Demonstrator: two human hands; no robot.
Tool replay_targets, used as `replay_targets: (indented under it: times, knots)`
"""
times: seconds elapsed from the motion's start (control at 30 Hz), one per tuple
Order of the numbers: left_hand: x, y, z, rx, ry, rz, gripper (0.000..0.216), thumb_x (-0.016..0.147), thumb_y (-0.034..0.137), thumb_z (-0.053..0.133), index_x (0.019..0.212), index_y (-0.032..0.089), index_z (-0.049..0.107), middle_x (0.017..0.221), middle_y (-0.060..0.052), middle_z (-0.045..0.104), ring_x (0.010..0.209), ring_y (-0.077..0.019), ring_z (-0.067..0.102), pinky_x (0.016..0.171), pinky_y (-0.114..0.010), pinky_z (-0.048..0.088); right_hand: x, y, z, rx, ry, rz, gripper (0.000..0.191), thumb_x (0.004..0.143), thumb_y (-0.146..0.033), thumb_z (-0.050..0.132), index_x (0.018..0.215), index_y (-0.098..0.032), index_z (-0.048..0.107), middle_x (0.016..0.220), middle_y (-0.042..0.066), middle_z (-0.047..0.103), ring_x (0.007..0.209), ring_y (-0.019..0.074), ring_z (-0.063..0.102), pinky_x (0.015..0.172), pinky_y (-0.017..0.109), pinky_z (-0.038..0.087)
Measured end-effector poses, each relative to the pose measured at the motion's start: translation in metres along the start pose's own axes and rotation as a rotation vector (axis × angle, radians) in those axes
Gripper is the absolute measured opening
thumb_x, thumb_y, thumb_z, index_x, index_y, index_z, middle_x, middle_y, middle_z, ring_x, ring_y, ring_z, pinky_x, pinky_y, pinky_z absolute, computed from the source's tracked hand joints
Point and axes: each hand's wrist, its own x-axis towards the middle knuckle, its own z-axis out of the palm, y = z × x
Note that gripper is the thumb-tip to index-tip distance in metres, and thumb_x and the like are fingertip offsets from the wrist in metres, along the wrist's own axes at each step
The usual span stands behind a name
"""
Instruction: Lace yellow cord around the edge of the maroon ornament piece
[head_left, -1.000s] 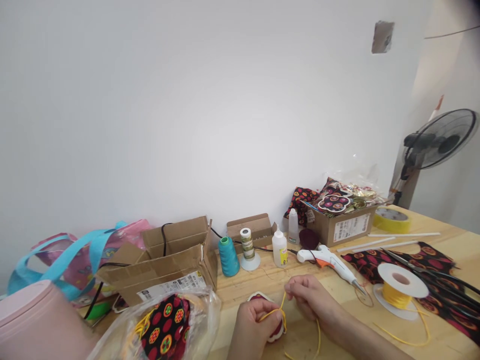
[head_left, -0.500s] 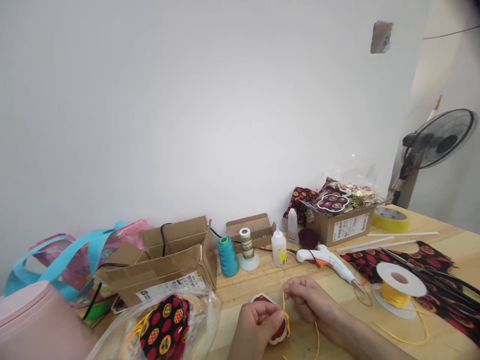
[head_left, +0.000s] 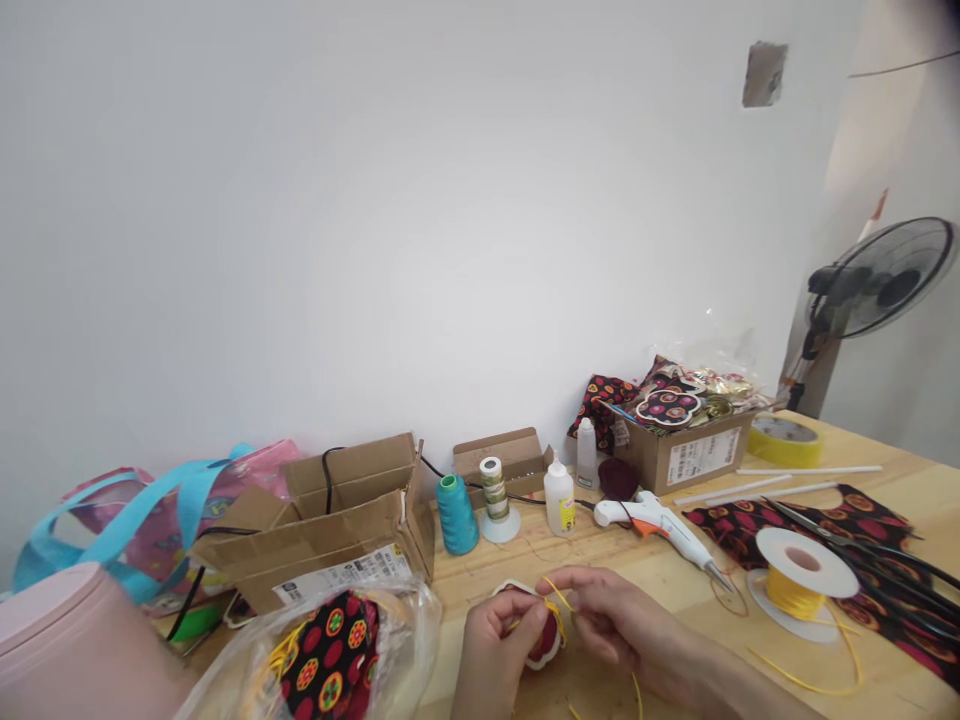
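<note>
My left hand (head_left: pixel 501 640) pinches the edge of a dark red, flower-shaped fabric piece with a white border (head_left: pixel 546 648), with yellow cord at the pinch. Close on its right, my right hand (head_left: pixel 607 615) has its fingers closed on the yellow cord (head_left: pixel 557 592), which stands up in a short loop between the two hands. More of the cord hangs below my right palm. Part of the flower piece is hidden behind my left fingers.
A hot glue gun (head_left: pixel 664 530), a glue bottle (head_left: pixel 559 497) and thread cones (head_left: pixel 456 515) stand behind my hands. To the right are a yellow cord spool (head_left: pixel 806 562) and black scissors (head_left: pixel 885 565) on patterned fabric. Cardboard boxes (head_left: pixel 315 555) and a plastic bag (head_left: pixel 409 625) lie left.
My right hand has come down and left, closer to my left hand. The cord, upright before, now bends in a loop. The flower piece has shifted slightly left and up.
</note>
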Motion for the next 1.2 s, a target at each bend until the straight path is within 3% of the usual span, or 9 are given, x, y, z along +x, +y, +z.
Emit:
replay_targets:
  times: [0.17,0.3,0.5,0.67,0.77,1.0,1.2]
  knots:
    - [0.001,-0.004,-0.001,-0.009,0.009,0.006,0.026,0.054,0.037,0.065,0.055,0.011,0.065,0.041,0.002,0.049,0.04,-0.0081,0.04,0.042,-0.019,0.03,0.008,0.017,0.004,-0.29,-0.021,-0.146,0.033,0.07,-0.033,0.052,0.097,-0.015,0.049,0.041,-0.008,0.047,0.031,0.0048,0.04,0.03,0.013,0.02]
    - [0.0,-0.003,0.001,-0.048,-0.027,-0.049,0.024,0.056,0.036,0.063,0.057,0.011,0.065,0.034,0.006,0.041,0.035,-0.0052,0.033,0.038,-0.017,0.025,0.007,0.022,0.008,-0.518,0.025,-0.24,0.031,0.075,-0.033,0.045,0.101,-0.018,0.046,0.042,-0.008,0.046,0.034,0.0064,0.044,0.033,0.013,0.028]
    - [-0.001,-0.003,0.003,-0.013,-0.035,-0.025,0.021,0.058,0.031,0.062,0.056,0.01,0.062,0.047,0.0,0.054,0.044,-0.0078,0.045,0.044,-0.018,0.032,-0.002,0.019,0.012,-0.745,0.014,-0.281,0.026,0.077,-0.026,0.041,0.102,-0.021,0.046,0.044,-0.008,0.049,0.037,0.0067,0.046,0.037,0.013,0.032]
    - [-0.003,0.004,0.006,-0.027,-0.001,-0.089,0.026,0.056,0.037,0.061,0.049,0.012,0.056,0.031,0.009,0.037,0.029,-0.0024,0.027,0.032,-0.015,0.019,-0.003,0.013,0.009,-0.897,0.05,-0.32,0.029,0.075,-0.023,0.045,0.104,-0.021,0.047,0.049,-0.006,0.051,0.043,0.0074,0.046,0.042,0.014,0.032]
    - [-0.005,0.009,0.007,0.017,-0.008,-0.117,0.03,0.056,0.042,0.059,0.052,0.012,0.056,0.031,0.009,0.037,0.025,-0.0015,0.024,0.029,-0.015,0.012,-0.003,0.008,0.008,-1.01,0.123,-0.378,0.022,0.076,-0.025,0.043,0.095,-0.022,0.053,0.048,-0.006,0.05,0.042,0.0069,0.041,0.041,0.015,0.029]
    - [-0.002,-0.001,0.003,0.071,-0.054,-0.025,0.029,0.062,0.039,0.055,0.057,0.011,0.058,0.046,0.003,0.049,0.031,-0.0025,0.033,0.033,-0.016,0.02,-0.002,0.002,0.006,-1.08,0.176,-0.476,0.013,0.071,-0.019,0.051,0.08,-0.023,0.06,0.065,-0.003,0.057,0.054,0.0084,0.047,0.048,0.016,0.033]
    - [-0.002,-0.001,0.002,0.178,-0.046,0.011,0.026,0.066,0.034,0.053,0.058,0.011,0.061,0.047,0.002,0.048,0.036,-0.0045,0.035,0.038,-0.017,0.024,0.0,0.002,0.004,-1.117,0.176,-0.517,0.014,0.072,-0.016,0.05,0.077,-0.022,0.062,0.07,-0.001,0.059,0.063,0.0102,0.05,0.054,0.017,0.035]
